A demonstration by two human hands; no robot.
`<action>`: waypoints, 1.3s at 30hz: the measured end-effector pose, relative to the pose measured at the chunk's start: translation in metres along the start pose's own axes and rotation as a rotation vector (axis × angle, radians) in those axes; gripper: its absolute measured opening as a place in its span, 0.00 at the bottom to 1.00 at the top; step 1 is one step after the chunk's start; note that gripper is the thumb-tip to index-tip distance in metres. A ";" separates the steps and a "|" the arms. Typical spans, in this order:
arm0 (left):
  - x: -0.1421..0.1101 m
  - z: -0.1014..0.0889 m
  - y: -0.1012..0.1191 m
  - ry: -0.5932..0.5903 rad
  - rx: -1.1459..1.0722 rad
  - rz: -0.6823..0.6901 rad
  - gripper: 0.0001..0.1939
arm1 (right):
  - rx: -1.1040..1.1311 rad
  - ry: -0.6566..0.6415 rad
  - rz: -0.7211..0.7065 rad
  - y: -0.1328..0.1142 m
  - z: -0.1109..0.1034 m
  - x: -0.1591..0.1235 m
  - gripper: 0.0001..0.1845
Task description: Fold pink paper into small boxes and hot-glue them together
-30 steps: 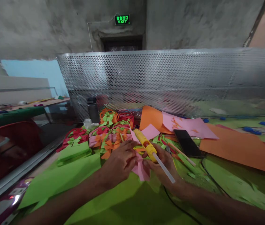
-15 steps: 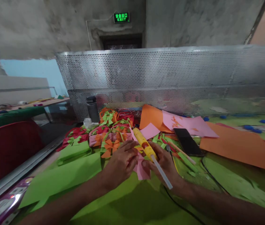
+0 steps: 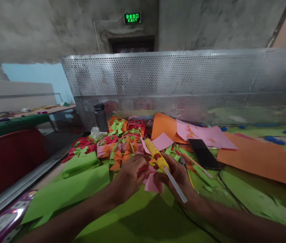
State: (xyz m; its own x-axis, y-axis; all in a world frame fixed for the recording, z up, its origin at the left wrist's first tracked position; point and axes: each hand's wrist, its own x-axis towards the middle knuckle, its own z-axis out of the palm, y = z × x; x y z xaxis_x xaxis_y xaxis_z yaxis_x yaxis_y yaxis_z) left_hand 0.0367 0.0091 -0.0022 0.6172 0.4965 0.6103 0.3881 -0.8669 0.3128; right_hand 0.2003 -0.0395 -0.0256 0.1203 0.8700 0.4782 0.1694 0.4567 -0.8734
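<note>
My right hand (image 3: 177, 173) is wrapped round a yellow hot glue gun (image 3: 155, 153), a clear glue stick (image 3: 175, 185) jutting from its back end toward me. Beneath the gun, a folded pink paper piece (image 3: 154, 182) hangs between my two hands, near the right thumb. My left hand (image 3: 135, 168) has its fingers curled closed at the left side of this pink paper; the fingertips are partly hidden. Beyond the hands stand small paper baskets with bows, one with an orange bow (image 3: 120, 159).
Green paper sheets (image 3: 69, 192) lie at the left. A black phone (image 3: 203, 153), a wooden stick (image 3: 198, 165), paper scraps and an orange sheet (image 3: 261, 158) are on the right. A dark bottle (image 3: 100, 118) stands before the perforated metal panel (image 3: 183, 84). A black cord (image 3: 198, 221) runs near my right forearm.
My hands stay close together, with the glue gun still in the right one. The pink paper has shifted slightly between them, and my left fingers have curled a little more. The view moved slightly.
</note>
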 end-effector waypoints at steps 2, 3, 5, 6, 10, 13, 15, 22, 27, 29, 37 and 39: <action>0.000 0.001 0.000 -0.012 0.011 -0.028 0.10 | -0.032 -0.004 -0.004 0.000 -0.001 0.000 0.25; 0.000 0.002 0.000 -0.014 0.016 -0.028 0.10 | -0.040 -0.003 -0.008 -0.001 -0.001 0.000 0.25; 0.000 0.003 -0.001 -0.018 0.025 -0.010 0.08 | -0.056 0.005 -0.018 -0.001 -0.002 0.000 0.24; 0.001 0.003 -0.001 -0.014 0.029 0.000 0.07 | -0.067 0.009 -0.020 -0.001 -0.001 0.000 0.24; 0.002 0.005 -0.002 0.016 0.032 0.032 0.04 | -0.043 0.033 0.007 0.000 0.001 0.001 0.24; 0.002 0.004 -0.002 0.045 0.013 0.048 0.05 | 0.031 0.029 0.029 0.002 0.002 0.001 0.25; 0.002 0.002 0.000 0.048 0.013 0.041 0.05 | 0.064 0.013 0.010 0.002 0.002 0.001 0.26; 0.005 -0.011 0.011 0.051 -0.024 -0.002 0.06 | 0.079 -0.020 -0.080 -0.008 -0.002 0.003 0.25; 0.009 -0.025 0.013 0.088 0.063 0.052 0.09 | 0.193 -0.021 -0.061 -0.008 -0.003 0.004 0.25; 0.012 -0.032 0.013 0.113 0.179 0.091 0.11 | 0.221 -0.006 -0.027 -0.005 -0.003 0.005 0.26; 0.016 -0.028 0.010 -0.080 0.151 -0.032 0.14 | 0.073 0.013 0.024 -0.006 -0.005 0.004 0.25; 0.016 -0.022 0.013 -0.077 0.131 -0.067 0.08 | -0.010 0.004 0.016 -0.011 -0.007 0.005 0.23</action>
State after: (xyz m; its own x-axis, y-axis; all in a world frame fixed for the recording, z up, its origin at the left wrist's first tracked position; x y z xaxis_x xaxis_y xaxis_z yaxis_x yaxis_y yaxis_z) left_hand 0.0359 0.0050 0.0275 0.6355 0.5594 0.5322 0.5133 -0.8210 0.2501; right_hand 0.2061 -0.0417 -0.0134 0.1267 0.8766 0.4642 0.1771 0.4405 -0.8801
